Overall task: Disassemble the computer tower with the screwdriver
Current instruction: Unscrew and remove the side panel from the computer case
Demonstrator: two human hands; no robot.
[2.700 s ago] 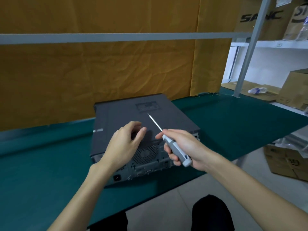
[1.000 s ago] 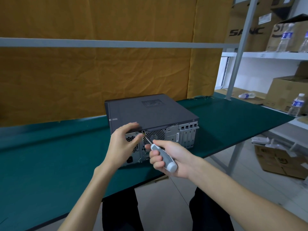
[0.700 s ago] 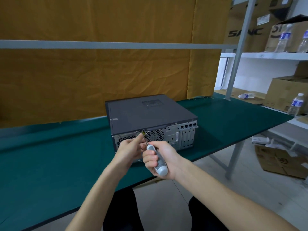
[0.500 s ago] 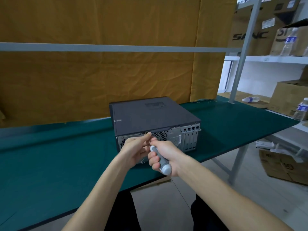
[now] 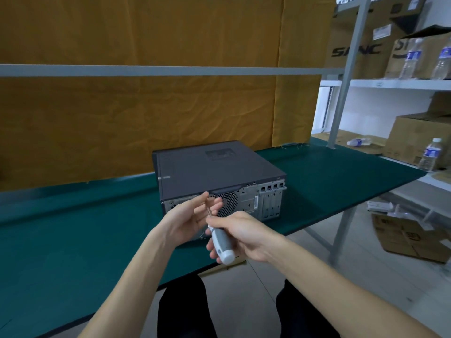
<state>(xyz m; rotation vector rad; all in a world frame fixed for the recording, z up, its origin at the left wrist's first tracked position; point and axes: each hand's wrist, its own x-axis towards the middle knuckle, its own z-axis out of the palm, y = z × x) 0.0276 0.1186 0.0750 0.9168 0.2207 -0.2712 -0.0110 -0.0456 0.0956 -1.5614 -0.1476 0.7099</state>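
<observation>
Single view, taken from a wide-angle camera on the person's head, facing forward and tilted down across the green table (image 5: 73, 240) toward the yellow curtain (image 5: 146, 118). The hands sit close below centre; shelves (image 5: 400, 84) curve along the right edge. No second view shares the scene.

I see the computer tower (image 5: 214, 172), dark grey, lying flat on its side on the green table (image 5: 341, 181), near the front edge. Its rear panel faces me: bare metal, round fan grille, slot covers at the right end. Top cover in place. The screwdriver (image 5: 220, 242), grey-and-white handle, thin shaft, tilts up-left just in front of that rear panel, tip near the grille.
</observation>
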